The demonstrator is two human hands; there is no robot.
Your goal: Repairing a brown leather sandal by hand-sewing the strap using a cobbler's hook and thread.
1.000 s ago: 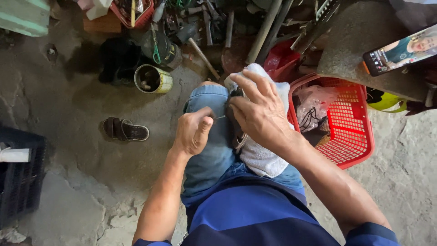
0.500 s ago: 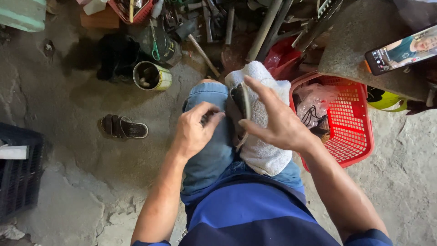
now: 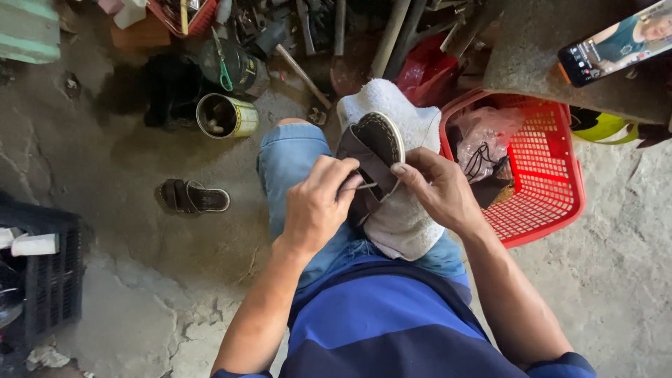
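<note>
The concrete floor [image 3: 105, 294] fills most of the frame, cracked and stained, with a jumble of pipes and tools [image 3: 329, 28] heaped along the top edge. The seated person's blue shirt [image 3: 399, 329] and denim shorts [image 3: 294, 168] take up the lower centre. To the right of the knees sits a red plastic basket [image 3: 553, 189] holding a crumpled plastic bag [image 3: 486, 136], and at the left edge a black crate [image 3: 49, 280] stands on the floor. A white towel [image 3: 399, 217] is draped over the person's right thigh, at the centre of the frame, and on it rests a dark brown sandal [image 3: 374, 150], tipped on its side so the stitched edge of the sole faces up. The left hand [image 3: 315, 206] is closed, its fingertips pinching something thin against the sandal's strap; what it is I cannot tell. The right hand [image 3: 437, 189] curls round the sandal's right side, thumb and fingers gripping it and pressing it into the towel. A phone [image 3: 616, 42] with a lit screen lies on a slab at the upper right. A matching sandal [image 3: 192, 197] lies flat on the floor left of the knees, and just above it stands an open tin can [image 3: 225, 115].
</note>
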